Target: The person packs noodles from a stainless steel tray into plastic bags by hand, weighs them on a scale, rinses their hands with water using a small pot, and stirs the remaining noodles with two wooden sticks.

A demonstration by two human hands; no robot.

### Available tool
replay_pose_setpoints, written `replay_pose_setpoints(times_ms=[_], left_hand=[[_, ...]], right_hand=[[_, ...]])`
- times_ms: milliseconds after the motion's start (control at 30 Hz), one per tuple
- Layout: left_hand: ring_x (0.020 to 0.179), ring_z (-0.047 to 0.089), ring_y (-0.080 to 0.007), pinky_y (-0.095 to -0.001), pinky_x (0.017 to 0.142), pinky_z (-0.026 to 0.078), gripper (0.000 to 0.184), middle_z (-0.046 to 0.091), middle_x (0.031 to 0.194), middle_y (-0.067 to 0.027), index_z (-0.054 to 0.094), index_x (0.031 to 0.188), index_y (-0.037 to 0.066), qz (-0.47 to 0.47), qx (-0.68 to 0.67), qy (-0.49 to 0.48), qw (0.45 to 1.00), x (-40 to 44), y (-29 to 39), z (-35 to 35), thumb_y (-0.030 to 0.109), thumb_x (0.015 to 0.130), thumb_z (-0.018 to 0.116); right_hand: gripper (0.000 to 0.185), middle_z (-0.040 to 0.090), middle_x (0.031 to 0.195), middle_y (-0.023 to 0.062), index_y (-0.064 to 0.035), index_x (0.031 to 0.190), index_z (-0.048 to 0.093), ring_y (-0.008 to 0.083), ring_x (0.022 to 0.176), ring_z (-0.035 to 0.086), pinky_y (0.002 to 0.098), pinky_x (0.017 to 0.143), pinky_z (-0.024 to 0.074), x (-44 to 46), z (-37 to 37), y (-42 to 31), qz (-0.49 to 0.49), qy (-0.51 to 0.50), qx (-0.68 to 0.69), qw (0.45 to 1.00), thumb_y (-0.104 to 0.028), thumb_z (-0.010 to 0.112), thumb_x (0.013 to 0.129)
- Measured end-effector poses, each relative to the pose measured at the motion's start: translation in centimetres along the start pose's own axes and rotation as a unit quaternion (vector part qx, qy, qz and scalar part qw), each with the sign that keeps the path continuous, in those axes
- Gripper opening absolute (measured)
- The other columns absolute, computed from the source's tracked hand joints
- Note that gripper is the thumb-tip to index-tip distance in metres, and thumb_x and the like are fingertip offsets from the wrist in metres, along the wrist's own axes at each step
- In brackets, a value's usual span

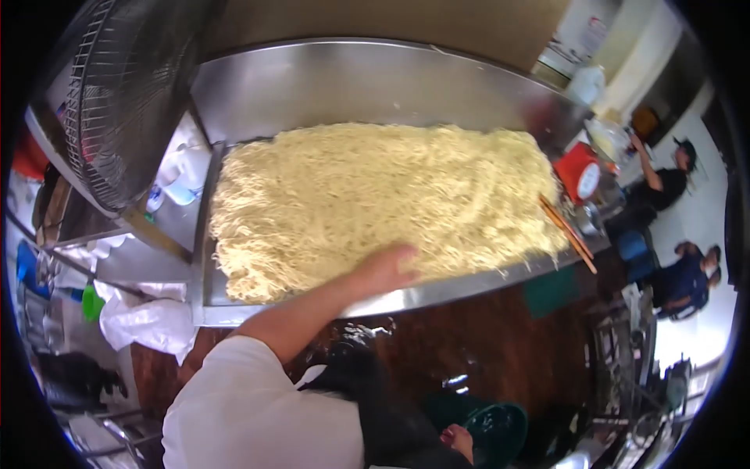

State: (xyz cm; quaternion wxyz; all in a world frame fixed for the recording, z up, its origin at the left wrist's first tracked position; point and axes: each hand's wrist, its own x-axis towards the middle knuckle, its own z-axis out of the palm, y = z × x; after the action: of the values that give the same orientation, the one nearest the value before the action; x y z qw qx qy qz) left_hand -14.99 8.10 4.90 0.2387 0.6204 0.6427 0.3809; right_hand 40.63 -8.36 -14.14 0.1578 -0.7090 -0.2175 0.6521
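Nearby, brown wooden sticks (567, 233) across silver metal desk's (461, 288) rim, red boxy scale (570, 168), left hand (384, 270), fingers parted, at pale-yellow noodles (375, 195), right hand (459, 440), grip unclear, by dark-green bucket (504, 430).

"What's the floor (453, 344) like?"
"Reddish-brown and glossy, catching light at five o'clock."
"And the walls?"
"A white wall (707, 211) at three o'clock, glaring brightly toward four; a brown panel (375, 19) at twelve."
"Anything else?"
"A caged fan (109, 102) at ten."
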Motion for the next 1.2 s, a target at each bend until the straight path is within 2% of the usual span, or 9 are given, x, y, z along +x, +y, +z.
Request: replay_pose_setpoints(times_ms=[133,300,433,500,567,667,833,967,1200], left_hand=[[0.119,0.051,-0.0348,-0.0387,0.099,0.042,0.05,0.054,0.127,-0.0198,0.059,0.118,0.003,-0.159,0.186,0.174,0.954,3.1,-9.5,-12.4,0.031,0.079,0.071],[0.135,0.034,-0.0307,-0.0365,0.109,0.03,0.089,0.037,0.145,-0.02,0.039,0.141,0.007,-0.353,0.183,-0.015,0.917,2.8,-19.5,-12.8,0.053,0.072,0.069],[0.124,0.047,-0.0338,-0.0367,0.103,0.038,0.077,0.05,0.132,-0.0236,0.049,0.131,0.002,-0.244,-0.016,-0.206,0.947,2.2,-13.2,-7.7,0.045,0.07,0.07],[0.122,0.048,-0.0338,-0.0375,0.101,0.039,0.073,0.051,0.13,-0.0242,0.05,0.13,0.001,-0.234,0.006,-0.124,0.964,2.3,-11.5,-8.7,0.039,0.071,0.07],[0.122,0.049,-0.0333,-0.038,0.1,0.041,0.064,0.052,0.129,-0.0244,0.05,0.129,-0.001,-0.232,0.006,0.004,0.973,2.9,-9.9,-10.6,0.026,0.074,0.067],[0.121,0.049,-0.0333,-0.0386,0.1,0.041,0.063,0.051,0.131,-0.0239,0.047,0.13,-0.003,-0.219,-0.055,0.178,0.958,5.4,-6.9,-17.6,0.022,0.076,0.067],[0.121,0.05,-0.0302,-0.0382,0.1,0.042,0.068,0.047,0.135,-0.0221,0.039,0.138,0.0,-0.133,-0.102,0.201,0.965,7.6,-5.5,-22.3,0.017,0.079,0.069],[0.126,0.044,-0.0359,-0.0402,0.104,0.037,0.07,0.04,0.14,-0.0234,0.04,0.138,0.005,-0.225,0.259,0.034,0.939,5.3,-4.9,-19.2,0.027,0.079,0.069],[0.13,0.038,-0.0389,-0.0611,0.109,0.019,0.057,0.046,0.136,-0.0185,0.06,0.122,0.012,-0.088,0.298,0.024,0.95,-1.9,-2.0,-1.4,0.042,0.075,0.071]], right_hand=[[0.013,0.058,0.078,0.008,-0.0094,0.09,0.06,0.0243,0.073,0.063,0.0384,0.059,0.0539,1.9,2.8,-5.4,0.048,-0.039,-0.119,0.991,-0.017,0.05,0.089],[0.014,0.063,0.087,0.0094,-0.0113,0.094,0.062,0.0265,0.073,0.066,0.0404,0.063,0.0552,3.8,2.5,-6.8,0.084,-0.072,-0.17,0.979,-0.021,0.053,0.089],[0.015,0.065,0.093,0.0103,-0.0135,0.097,0.063,0.0212,0.079,0.067,0.0337,0.066,0.0544,0.7,4.9,-9.5,-0.236,-0.133,-0.619,0.737,-0.017,0.057,0.084],[0.019,0.065,0.093,0.0102,-0.0147,0.099,0.063,0.0182,0.08,0.066,0.0293,0.065,0.0534,4.8,2.1,-8.7,-0.313,-0.169,-0.685,0.636,-0.015,0.059,0.081],[0.014,0.059,0.075,0.0041,-0.0117,0.094,0.061,0.0166,0.065,0.061,0.0295,0.052,0.048,4.1,4.8,-11.6,-0.158,-0.158,-0.482,0.847,-0.016,0.065,0.081],[0.016,0.059,0.072,0.0006,-0.0067,0.096,0.062,0.0109,0.059,0.056,0.0245,0.048,0.0436,0.2,12.6,-18.5,-0.028,-0.039,-0.179,0.983,-0.012,0.065,0.082],[0.034,0.066,0.098,0.0099,0.0014,0.116,0.059,0.0145,0.084,0.063,0.0261,0.074,0.05,1.3,17.6,-25.9,-0.319,-0.073,-0.316,0.891,-0.011,0.063,0.085],[0.034,0.066,0.104,0.0135,0.001,0.117,0.058,0.0188,0.097,0.063,0.0302,0.085,0.0491,0.3,21.2,-32.3,-0.342,-0.115,-0.355,0.863,-0.012,0.063,0.086],[0.033,0.067,0.105,0.0133,-0.0009,0.116,0.06,0.0202,0.097,0.064,0.0313,0.086,0.0499,2.4,19.1,-36.9,-0.365,-0.164,-0.349,0.848,-0.015,0.065,0.086]])
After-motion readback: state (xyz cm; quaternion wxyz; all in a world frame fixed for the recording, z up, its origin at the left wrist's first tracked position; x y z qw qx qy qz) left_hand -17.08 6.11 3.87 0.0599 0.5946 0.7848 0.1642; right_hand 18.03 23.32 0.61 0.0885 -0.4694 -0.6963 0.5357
